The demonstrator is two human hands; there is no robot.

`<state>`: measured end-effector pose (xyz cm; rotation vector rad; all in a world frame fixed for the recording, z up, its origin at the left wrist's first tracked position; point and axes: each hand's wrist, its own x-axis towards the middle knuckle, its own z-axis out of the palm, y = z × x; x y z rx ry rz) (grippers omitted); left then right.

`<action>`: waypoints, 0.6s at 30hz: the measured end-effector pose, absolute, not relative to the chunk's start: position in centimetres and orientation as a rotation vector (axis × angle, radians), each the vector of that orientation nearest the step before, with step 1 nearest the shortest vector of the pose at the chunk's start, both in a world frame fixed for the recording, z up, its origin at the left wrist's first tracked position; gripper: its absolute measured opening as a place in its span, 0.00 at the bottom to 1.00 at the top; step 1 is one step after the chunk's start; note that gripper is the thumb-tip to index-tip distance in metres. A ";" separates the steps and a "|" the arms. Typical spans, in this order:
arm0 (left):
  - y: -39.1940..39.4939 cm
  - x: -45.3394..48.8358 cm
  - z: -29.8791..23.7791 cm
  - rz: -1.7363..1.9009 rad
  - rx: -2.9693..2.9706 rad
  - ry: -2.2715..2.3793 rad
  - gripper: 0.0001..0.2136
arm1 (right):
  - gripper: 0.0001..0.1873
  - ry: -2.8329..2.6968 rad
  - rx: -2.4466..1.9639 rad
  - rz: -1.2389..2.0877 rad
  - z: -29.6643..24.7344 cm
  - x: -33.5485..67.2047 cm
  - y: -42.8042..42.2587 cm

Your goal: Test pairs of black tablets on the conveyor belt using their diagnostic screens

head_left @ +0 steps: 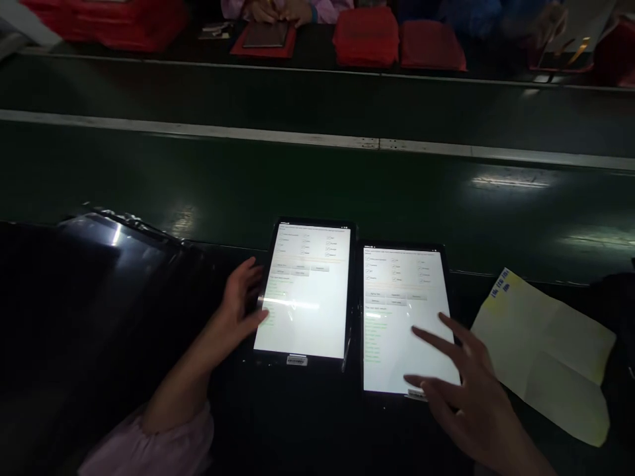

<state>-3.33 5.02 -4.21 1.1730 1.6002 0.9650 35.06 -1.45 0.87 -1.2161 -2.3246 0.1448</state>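
Two lit tablets lie side by side on the dark table, both screens showing ticked boxes, grey buttons and lines of green text. My left hand (238, 311) is beside the left tablet (312, 297), its thumb over the screen's left edge and its fingers apart from the thumb near the upper left side. Whether the thumb presses the glass, I cannot tell. Over the lower right of the right tablet (397, 344) hovers my right hand (461, 377), fingers spread and holding nothing. Each tablet has a small barcode label at its bottom edge.
A creased pale paper (546, 357) with blue handwriting lies at the right. Clear plastic film (119, 231) is at the left. Beyond the green conveyor surface (223, 172), co-workers' hands are at a far bench with stacked red pouches (367, 36).
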 end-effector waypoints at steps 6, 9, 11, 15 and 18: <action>1.4 -3.3 -5.2 0.623 1.649 1.563 0.61 | 0.16 -2.089 -1.435 0.072 0.8 36.1 -1.6; 2.0 -2.1 -5.1 0.706 1.631 1.714 0.57 | 0.17 -2.092 -1.379 0.116 1.5 35.5 -2.0; 2.5 -1.8 -4.6 0.749 1.537 1.765 0.54 | 0.16 -2.146 -1.301 0.113 1.8 34.8 -2.0; 2.6 -2.5 -3.8 0.769 1.469 1.609 0.54 | 0.16 -2.227 -1.153 0.178 2.0 33.8 -1.8; 2.0 -3.0 -3.5 0.641 1.518 1.608 0.55 | 0.17 -2.241 -1.109 0.248 2.0 33.3 -1.9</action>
